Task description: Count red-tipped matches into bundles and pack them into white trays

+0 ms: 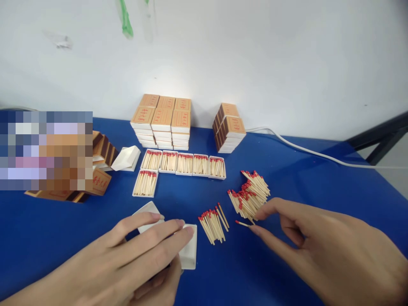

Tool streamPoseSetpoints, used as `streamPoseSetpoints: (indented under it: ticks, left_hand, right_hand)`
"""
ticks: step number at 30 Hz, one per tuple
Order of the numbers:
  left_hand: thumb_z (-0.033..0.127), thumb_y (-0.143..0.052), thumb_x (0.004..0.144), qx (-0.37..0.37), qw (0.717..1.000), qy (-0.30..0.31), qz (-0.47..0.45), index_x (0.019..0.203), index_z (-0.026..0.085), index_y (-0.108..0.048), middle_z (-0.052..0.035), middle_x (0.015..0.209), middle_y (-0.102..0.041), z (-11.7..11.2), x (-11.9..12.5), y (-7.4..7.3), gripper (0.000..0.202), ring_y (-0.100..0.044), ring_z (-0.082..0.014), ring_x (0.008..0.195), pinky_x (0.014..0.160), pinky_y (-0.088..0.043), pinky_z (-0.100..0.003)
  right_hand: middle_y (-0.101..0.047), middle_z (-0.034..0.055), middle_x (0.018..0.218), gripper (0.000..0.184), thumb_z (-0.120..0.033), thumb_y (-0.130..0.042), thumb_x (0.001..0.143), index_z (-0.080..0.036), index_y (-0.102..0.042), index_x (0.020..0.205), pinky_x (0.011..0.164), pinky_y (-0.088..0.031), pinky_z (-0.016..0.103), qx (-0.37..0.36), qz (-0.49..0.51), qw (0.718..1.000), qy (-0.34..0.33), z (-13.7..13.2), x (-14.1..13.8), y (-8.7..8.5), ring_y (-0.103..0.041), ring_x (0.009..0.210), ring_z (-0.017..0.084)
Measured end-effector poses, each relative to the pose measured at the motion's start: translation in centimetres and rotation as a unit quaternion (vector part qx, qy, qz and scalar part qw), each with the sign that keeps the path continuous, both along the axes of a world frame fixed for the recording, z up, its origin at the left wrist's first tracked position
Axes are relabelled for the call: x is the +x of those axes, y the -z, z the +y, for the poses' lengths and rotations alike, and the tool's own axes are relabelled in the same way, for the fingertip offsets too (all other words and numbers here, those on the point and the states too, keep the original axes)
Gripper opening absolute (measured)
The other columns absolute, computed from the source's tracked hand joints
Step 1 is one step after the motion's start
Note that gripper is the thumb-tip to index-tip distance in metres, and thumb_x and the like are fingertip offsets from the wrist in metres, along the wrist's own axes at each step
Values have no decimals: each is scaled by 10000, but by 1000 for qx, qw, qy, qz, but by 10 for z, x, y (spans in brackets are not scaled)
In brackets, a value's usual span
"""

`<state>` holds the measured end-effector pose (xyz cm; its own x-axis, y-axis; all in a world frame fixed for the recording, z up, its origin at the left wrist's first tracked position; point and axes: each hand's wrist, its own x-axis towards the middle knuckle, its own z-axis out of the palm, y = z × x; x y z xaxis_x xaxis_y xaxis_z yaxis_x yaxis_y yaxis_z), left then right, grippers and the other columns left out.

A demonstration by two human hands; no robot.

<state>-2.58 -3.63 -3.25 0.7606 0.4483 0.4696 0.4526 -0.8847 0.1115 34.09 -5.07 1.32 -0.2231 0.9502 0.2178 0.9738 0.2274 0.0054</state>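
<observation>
My left hand (149, 250) lies over two empty white matchbox trays, its fingertips on the rim of the nearer tray (190, 250) and its thumb at the near side. Part of the other tray (148, 210) shows behind the fingers. Thumb and forefinger of my right hand (306, 242) come together at the end of a single match (242, 223), just in front of a loose heap of red-tipped matches (250, 193). Between the hands a small bunch of matches (213, 225) rests on the blue table, heads pointing away from me.
Several trays full of matches (185, 163) form a row with one more tray (145, 183) before it. Stacked matchboxes (162, 123) and a smaller stack (228, 127) stand against the wall. Further boxes (101, 180) and white trays (126, 158) are at left. A white cable (296, 146) runs right.
</observation>
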Motion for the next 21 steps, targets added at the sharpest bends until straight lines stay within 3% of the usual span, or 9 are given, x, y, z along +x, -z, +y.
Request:
streamPoseSetpoints:
  ticks: [8,13,21]
  left_hand:
    - [227,-801,1065,1,1000,-4,-1,1356,266,-844,-23,1722,-713,2,1,-1,296,-679,-273,1581,1558,-331,-510]
    - [223,-803,1065,1,1000,-4,1,1361,267,-836,-29,1735,-705,0,2,-1,302,-649,-265,1614,1569,-298,-520]
    - [188,-798,1055,-1,1000,-8,-14,1309,259,-848,-29,1665,-751,1,3,0,269,-683,-260,1562,1542,-361,-515]
  right_hand:
    - [-577,-37,617,325,-531,-567,1164,-357,-816,1046,450,-348,352,-14,20,1000,-15,1,-5,-1,-522,416,212]
    - [-610,-42,638,312,-453,-557,1178,-343,-763,970,476,-373,345,-28,9,999,-36,1,-8,-4,-545,439,199]
    - [-612,-45,653,284,-377,-544,1169,-328,-726,957,498,-373,334,-38,14,997,-62,1,-7,-5,-525,450,178]
